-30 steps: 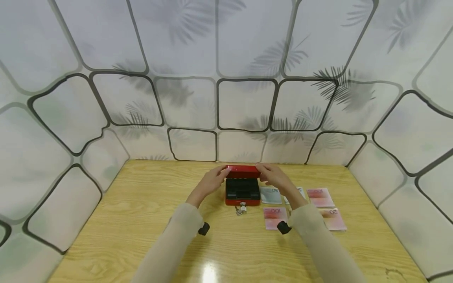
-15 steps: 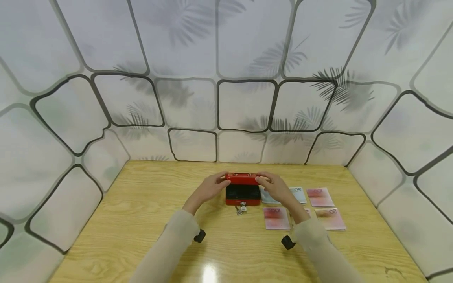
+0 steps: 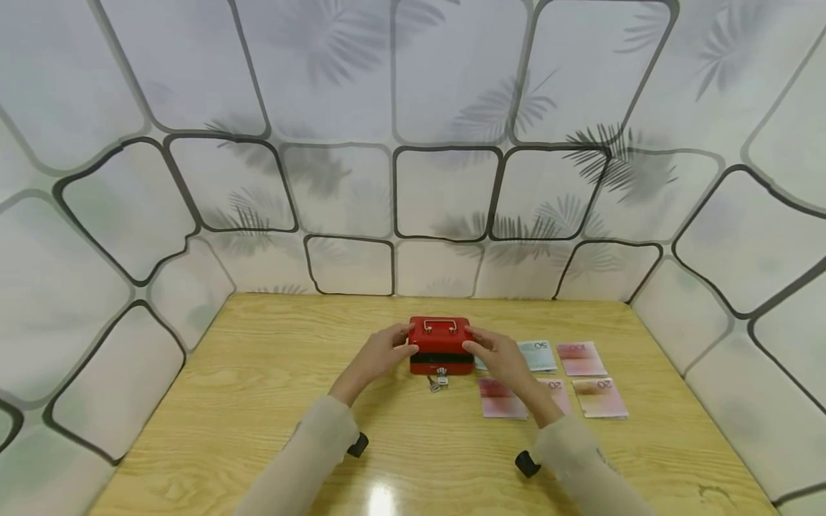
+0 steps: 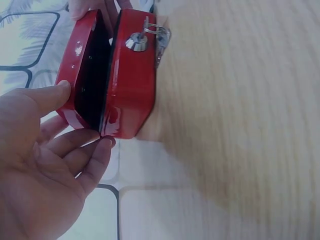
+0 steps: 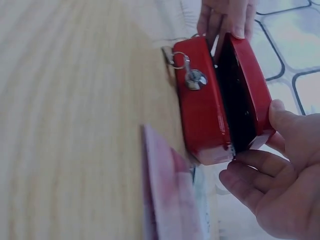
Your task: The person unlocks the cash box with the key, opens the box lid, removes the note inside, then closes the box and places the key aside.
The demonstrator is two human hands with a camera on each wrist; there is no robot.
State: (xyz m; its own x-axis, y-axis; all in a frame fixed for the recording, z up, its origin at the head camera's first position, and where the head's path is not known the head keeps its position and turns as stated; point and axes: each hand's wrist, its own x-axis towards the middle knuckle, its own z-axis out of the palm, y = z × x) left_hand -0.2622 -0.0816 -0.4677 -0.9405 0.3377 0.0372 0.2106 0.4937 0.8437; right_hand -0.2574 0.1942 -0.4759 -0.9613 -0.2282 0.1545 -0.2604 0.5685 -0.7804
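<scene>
A red cash box (image 3: 426, 369) stands on the table with its lid (image 3: 441, 340) tilted down, leaving a narrow dark gap at the front. A folding metal handle lies on the lid's top. My left hand (image 3: 382, 351) holds the lid's left end, thumb on the front edge and fingers along the side. Its opposite end is held the same way by my right hand (image 3: 502, 356). A key sits in the lock (image 4: 136, 42) on the box's front, with more keys (image 4: 162, 41) hanging from its ring. The box's interior is mostly hidden in shadow.
Right of the box lie several stacks of banknotes, including a pale 50 stack (image 3: 537, 355), a pink 100 stack (image 3: 581, 358) and a 20 stack (image 3: 600, 398). My right forearm passes over some of them. Patterned wall panels (image 3: 348, 265) border the wooden table (image 3: 226, 401).
Both hands have brought the lid forward and down from its raised position. The black interior, visible earlier, is now mostly covered and the lid's handle faces up.
</scene>
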